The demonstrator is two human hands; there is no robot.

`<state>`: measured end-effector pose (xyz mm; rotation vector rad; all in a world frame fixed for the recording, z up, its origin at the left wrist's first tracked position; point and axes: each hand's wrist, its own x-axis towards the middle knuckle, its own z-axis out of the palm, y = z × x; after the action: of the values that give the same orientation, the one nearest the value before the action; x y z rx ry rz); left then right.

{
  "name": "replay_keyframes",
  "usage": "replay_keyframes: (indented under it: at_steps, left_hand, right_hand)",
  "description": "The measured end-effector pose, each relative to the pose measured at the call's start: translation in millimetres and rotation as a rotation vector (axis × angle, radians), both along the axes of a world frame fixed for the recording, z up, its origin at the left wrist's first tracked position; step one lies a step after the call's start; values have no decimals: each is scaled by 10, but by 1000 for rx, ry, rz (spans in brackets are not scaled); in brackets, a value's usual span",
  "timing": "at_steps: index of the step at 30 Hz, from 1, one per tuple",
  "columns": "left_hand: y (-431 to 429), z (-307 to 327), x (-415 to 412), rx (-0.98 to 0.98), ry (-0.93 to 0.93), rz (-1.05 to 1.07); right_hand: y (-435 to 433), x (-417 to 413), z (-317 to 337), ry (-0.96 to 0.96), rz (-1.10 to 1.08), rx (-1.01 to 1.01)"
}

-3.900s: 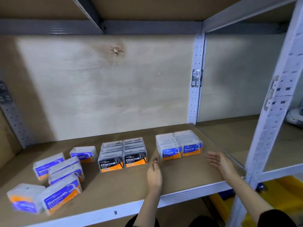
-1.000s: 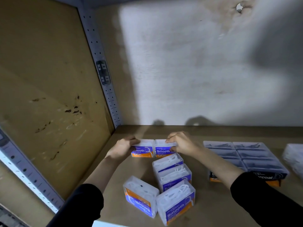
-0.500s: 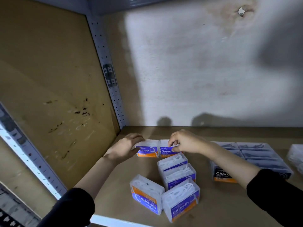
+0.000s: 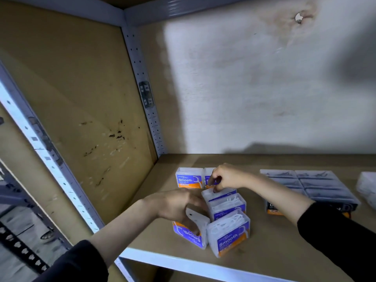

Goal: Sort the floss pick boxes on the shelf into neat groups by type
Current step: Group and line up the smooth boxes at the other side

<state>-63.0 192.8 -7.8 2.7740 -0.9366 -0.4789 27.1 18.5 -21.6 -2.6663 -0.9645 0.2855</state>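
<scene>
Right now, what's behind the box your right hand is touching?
Two boxes stand side by side. The left box, labelled Smooth, shows fully; the right hand hides most of the second box.

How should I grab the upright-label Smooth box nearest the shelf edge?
Likely from the front right: hold the Smooth box by its right end, thumb on the label face. That end and face are bare; the upside-down box under the left hand crowds its left, another box its back.

The shelf board (image 4: 274, 247) was backed by a pale, unevenly lit panel (image 4: 244, 88) marked by a knot (image 4: 298, 17). A brown side panel (image 4: 71, 98), streaked with dark marks, was joined at a perforated grey upright (image 4: 139, 66).
</scene>
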Motion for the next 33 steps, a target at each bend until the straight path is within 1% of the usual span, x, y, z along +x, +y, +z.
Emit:
replay_keyframes:
  at_steps: [2,4,6,7,8,10,13,15,18,22,24,26,29,33]
  left_hand:
    - [-58,-47,6,94,34,-19]
    - [-89,-58,10,159,37,6]
    - [-65,-35,13,139,18,47]
    - [-23,-21,9,90,7,77]
    - [39,-17,6,13,-2,123]
    - [211,-60,6,-206,-1,261]
    - [442,-254,-48,-564,83,459]
    - [526,-403,-120,-732,98,544]
    - [590,-593,-223,-923,89,636]
    - [711,-751,-287,-1066,34,719]
    - [800,-798,-291,-1099,36,765]
    - [879,-820,-270,-1033,61,821]
    - [953,-872,-265,-899,93,833]
    - [936,-844,-300,-840,49,881]
  right_hand:
    - [-7,-17,5,21,-3,11]
    - [-19,-42,-3,26,-6,16]
    - [-36,-63,-14,22,-19,33]
    - [-43,-69,-15,20,-27,41]
    - [-50,-76,-14,18,-30,46]
    - [-60,-88,-11,23,-33,52]
    - [-79,-88,-21,53,-39,86]
    - [-83,-84,-29,72,-43,100]
    - [-80,-82,-37,74,-59,120]
    - [-73,-85,-65,92,-79,165]
    - [-74,-79,-80,96,-92,181]
    - [-81,-76,-88,95,-96,193]
    - [-98,-93,-87,94,-89,190]
    - [-121,-103,-76,57,-77,168]
